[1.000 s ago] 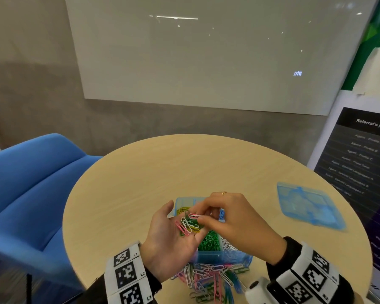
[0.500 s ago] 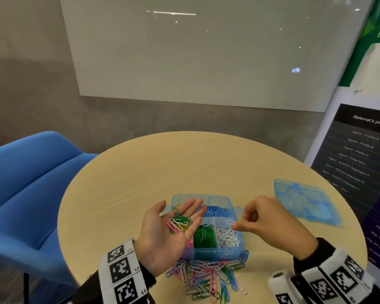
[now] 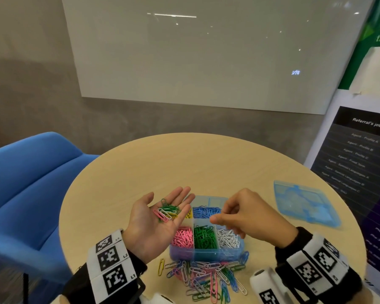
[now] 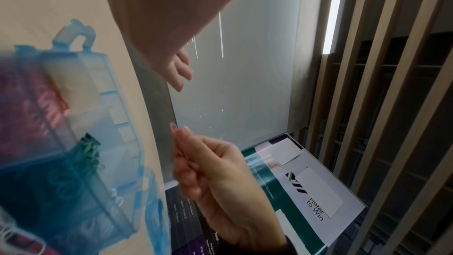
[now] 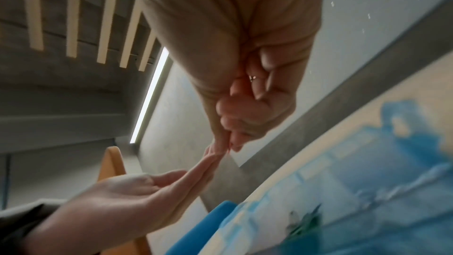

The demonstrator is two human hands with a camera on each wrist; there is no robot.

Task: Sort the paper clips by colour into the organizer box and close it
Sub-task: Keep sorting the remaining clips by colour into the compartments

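Left hand (image 3: pixel 154 218) flat, palm up, cradling mixed clips (image 3: pixel 166 210) above organizer box (image 3: pixel 206 252) at near tabletop (image 3: pixel 184 159) edge. Right hand (image 3: pixel 248 216) curled beside it over box; whether its grip pinches clip, cannot tell. Lid (image 3: pixel 305 204) off, toward right edge.

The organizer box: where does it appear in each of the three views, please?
Head: organizer box low centre, between the hands.
Left wrist: organizer box along the left side, blurred.
Right wrist: organizer box at lower right, blurred.
Shared landmark: its green paper clips.
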